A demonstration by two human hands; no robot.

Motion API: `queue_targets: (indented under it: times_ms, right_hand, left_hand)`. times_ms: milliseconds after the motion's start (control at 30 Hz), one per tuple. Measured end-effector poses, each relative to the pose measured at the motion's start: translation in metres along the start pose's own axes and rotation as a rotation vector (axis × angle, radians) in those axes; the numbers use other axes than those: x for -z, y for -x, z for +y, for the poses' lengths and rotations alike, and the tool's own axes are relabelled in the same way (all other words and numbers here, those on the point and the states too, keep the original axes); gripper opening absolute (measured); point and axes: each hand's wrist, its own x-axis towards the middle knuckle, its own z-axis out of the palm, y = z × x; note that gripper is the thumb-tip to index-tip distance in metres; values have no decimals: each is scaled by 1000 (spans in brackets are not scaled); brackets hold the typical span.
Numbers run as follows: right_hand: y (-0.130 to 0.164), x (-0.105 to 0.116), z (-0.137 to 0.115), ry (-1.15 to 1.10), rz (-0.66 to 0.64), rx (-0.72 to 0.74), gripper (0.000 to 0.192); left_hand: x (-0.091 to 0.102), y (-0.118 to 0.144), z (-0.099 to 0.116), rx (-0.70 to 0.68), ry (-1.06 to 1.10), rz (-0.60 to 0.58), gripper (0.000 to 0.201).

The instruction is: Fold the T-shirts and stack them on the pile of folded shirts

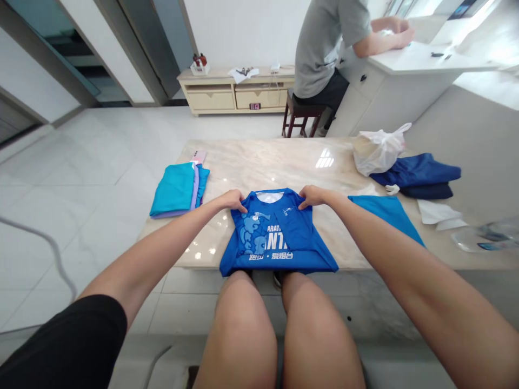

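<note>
A blue printed T-shirt (298, 229) lies on the marble-look table (259, 156) in front of my knees, its collar facing away from me and its lower edge reaching the table's near side. White lettering and a lighter blue pattern show on its front. My left hand (234, 200) pinches the shirt at the left shoulder, thumb on top. At the right shoulder my right hand (311, 196) grips the cloth the same way. Both hands are closed on the fabric, with the fingers partly hidden beneath it.
Folded teal and purple clothes (174, 189) lie at left beside a pink phone (199, 157). At right are a flat blue cloth (387, 216), a white plastic bag (379, 148), dark blue clothes (425, 173) and a clear bottle (486, 236). Another person (324, 48) sits beyond on a stool (302, 111).
</note>
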Motion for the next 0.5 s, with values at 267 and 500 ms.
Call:
queue_targets:
  times_ms: [267, 500]
  right_hand:
    - [56, 40, -34, 81, 348, -123, 31]
    - [48, 136, -41, 22, 843, -275, 25]
  left_hand:
    - [44, 32, 28, 24, -214, 265, 23]
    - [163, 16, 72, 107, -267, 671, 25]
